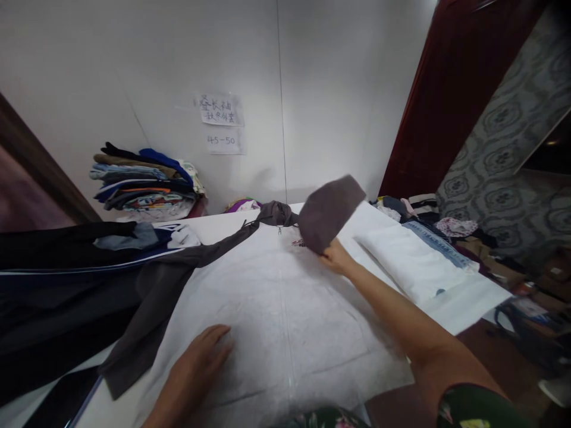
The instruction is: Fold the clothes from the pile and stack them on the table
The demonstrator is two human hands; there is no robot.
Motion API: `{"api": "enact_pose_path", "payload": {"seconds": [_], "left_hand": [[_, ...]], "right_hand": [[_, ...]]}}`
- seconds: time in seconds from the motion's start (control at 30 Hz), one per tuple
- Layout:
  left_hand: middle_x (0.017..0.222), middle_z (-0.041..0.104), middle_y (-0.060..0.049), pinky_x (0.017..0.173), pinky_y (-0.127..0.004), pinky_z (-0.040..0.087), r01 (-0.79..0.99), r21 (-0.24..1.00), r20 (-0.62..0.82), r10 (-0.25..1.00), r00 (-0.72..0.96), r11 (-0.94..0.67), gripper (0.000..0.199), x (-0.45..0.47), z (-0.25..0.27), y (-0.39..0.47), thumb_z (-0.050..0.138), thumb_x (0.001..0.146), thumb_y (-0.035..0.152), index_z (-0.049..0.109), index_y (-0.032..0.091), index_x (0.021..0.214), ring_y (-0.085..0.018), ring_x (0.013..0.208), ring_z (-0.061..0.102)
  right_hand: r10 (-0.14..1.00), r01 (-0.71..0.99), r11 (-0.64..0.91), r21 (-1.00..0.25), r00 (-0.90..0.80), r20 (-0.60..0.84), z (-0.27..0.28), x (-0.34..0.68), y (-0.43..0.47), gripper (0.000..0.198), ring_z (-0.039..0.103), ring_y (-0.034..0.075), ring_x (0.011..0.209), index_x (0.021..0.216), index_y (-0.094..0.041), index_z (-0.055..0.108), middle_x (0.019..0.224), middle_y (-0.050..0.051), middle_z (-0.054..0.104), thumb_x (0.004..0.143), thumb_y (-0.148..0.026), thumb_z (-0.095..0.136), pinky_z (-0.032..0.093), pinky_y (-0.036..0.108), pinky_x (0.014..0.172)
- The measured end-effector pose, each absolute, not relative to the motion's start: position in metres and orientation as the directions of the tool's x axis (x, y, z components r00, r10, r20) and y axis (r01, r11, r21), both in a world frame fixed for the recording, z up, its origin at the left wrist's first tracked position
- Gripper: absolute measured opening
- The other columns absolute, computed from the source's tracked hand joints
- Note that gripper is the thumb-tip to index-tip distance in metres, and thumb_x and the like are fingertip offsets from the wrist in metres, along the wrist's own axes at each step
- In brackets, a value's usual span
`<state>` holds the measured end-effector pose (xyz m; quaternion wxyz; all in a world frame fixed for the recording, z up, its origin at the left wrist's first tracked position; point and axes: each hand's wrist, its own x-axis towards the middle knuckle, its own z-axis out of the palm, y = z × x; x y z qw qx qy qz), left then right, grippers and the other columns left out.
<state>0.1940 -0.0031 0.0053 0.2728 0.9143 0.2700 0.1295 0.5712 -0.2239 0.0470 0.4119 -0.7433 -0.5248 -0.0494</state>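
A zip jacket (259,297) with a pale grey body lies front side up, its collar end away from me. Its dark grey hood (275,213) is bunched at the top, and the zip pull hangs just below it. My right hand (335,257) is closed on the dark grey sleeve (332,211), which is lifted and folded over near the collar. The other sleeve (154,312) stretches out to the left, lying over dark clothes. My left hand (207,353) is over the lower left of the jacket body, fingers apart and holding nothing.
A stack of folded clothes (147,184) stands at the back left, with dark garments (57,303) spread in front of it. To the right lies a folded white garment (405,261) on the white table (473,300). More clothes (423,208) are heaped beyond it. Paper signs (220,111) hang on the wall.
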Motion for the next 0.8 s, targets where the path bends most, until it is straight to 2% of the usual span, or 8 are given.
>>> {"api": "enact_pose_path", "payload": {"seconds": [0.07, 0.17, 0.23, 0.33, 0.43, 0.6, 0.7, 0.8], "left_hand": [[0.117, 0.067, -0.005, 0.08, -0.035, 0.055, 0.393, 0.618, 0.07, 0.545, 0.835, -0.681, 0.045, 0.208, 0.017, -0.014, 0.051, 0.079, 0.057, 0.066, 0.025, 0.107, -0.023, 0.096, 0.065], [0.108, 0.068, -0.006, 0.073, -0.033, 0.054, 0.364, 0.674, 0.033, 0.518, 0.855, -0.643, 0.045, 0.228, 0.029, -0.027, 0.05, 0.081, 0.055, 0.064, 0.022, 0.11, -0.02, 0.083, 0.066], [0.098, 0.069, -0.006, 0.07, -0.033, 0.054, 0.364, 0.694, 0.014, 0.518, 0.855, -0.621, 0.046, 0.239, 0.033, -0.031, 0.049, 0.082, 0.053, 0.064, 0.02, 0.111, -0.02, 0.079, 0.065], [0.09, 0.068, -0.004, 0.068, -0.033, 0.053, 0.37, 0.665, 0.047, 0.531, 0.846, -0.649, 0.044, 0.249, 0.037, -0.037, 0.049, 0.082, 0.051, 0.064, 0.019, 0.109, -0.019, 0.075, 0.064], [0.095, 0.068, -0.004, 0.068, -0.032, 0.052, 0.36, 0.574, 0.164, 0.534, 0.83, -0.736, 0.037, 0.254, 0.042, -0.038, 0.049, 0.085, 0.048, 0.065, 0.021, 0.105, -0.018, 0.075, 0.063], [0.107, 0.068, -0.008, 0.09, -0.039, 0.049, 0.333, 0.327, 0.395, 0.448, 0.802, -0.884, 0.032, 0.263, 0.044, -0.017, 0.046, 0.088, 0.042, 0.066, 0.02, 0.1, -0.024, 0.1, 0.062], [0.119, 0.066, -0.012, 0.098, -0.043, 0.045, 0.434, 0.202, 0.355, 0.479, 0.803, -0.878, 0.039, 0.269, 0.035, 0.001, 0.046, 0.088, 0.044, 0.066, 0.017, 0.108, -0.028, 0.112, 0.059], [0.125, 0.063, -0.013, 0.098, -0.043, 0.045, 0.51, 0.159, 0.252, 0.534, 0.807, -0.845, 0.042, 0.273, 0.019, 0.006, 0.045, 0.089, 0.043, 0.063, 0.015, 0.116, -0.028, 0.117, 0.057]], "right_hand": [[0.897, 0.927, -0.022, -0.374, 0.183, 0.402, 0.029, 0.545, -0.223, 0.016, 0.051, 0.031, 0.121, 0.087, -0.019, 0.074, 0.115, 0.012, 0.067, 0.075, -0.027, 0.066, 0.036, 0.048, 0.104], [0.96, 0.928, -0.048, -0.369, 0.145, 0.239, 0.005, 0.519, -0.228, 0.041, 0.048, 0.031, 0.129, 0.118, -0.019, 0.067, 0.136, 0.016, 0.056, 0.078, -0.027, 0.065, 0.037, 0.049, 0.105], [0.963, 0.915, -0.095, -0.392, 0.184, 0.196, -0.004, 0.51, -0.232, 0.049, 0.044, 0.029, 0.133, 0.129, -0.019, 0.06, 0.142, 0.017, 0.05, 0.081, -0.025, 0.063, 0.033, 0.05, 0.108], [0.953, 0.891, -0.141, -0.431, 0.241, 0.186, -0.008, 0.506, -0.235, 0.047, 0.041, 0.029, 0.136, 0.129, -0.02, 0.06, 0.144, 0.016, 0.048, 0.082, -0.025, 0.061, 0.029, 0.053, 0.11], [0.946, 0.879, -0.155, -0.45, 0.264, 0.19, -0.008, 0.505, -0.235, 0.046, 0.039, 0.029, 0.137, 0.129, -0.02, 0.061, 0.145, 0.015, 0.047, 0.083, -0.025, 0.06, 0.027, 0.054, 0.111], [0.944, 0.86, -0.125, -0.496, 0.257, 0.208, -0.012, 0.509, -0.236, 0.047, 0.039, 0.029, 0.137, 0.129, -0.023, 0.06, 0.145, 0.014, 0.047, 0.082, -0.028, 0.063, 0.026, 0.055, 0.112], [0.942, 0.831, -0.097, -0.547, 0.254, 0.219, -0.015, 0.514, -0.237, 0.048, 0.04, 0.029, 0.137, 0.128, -0.024, 0.061, 0.144, 0.014, 0.049, 0.081, -0.032, 0.065, 0.025, 0.055, 0.112], [0.925, 0.782, -0.071, -0.619, 0.285, 0.253, -0.018, 0.517, -0.237, 0.044, 0.045, 0.028, 0.133, 0.125, -0.024, 0.064, 0.138, 0.012, 0.055, 0.083, -0.036, 0.065, 0.028, 0.054, 0.112]]}}
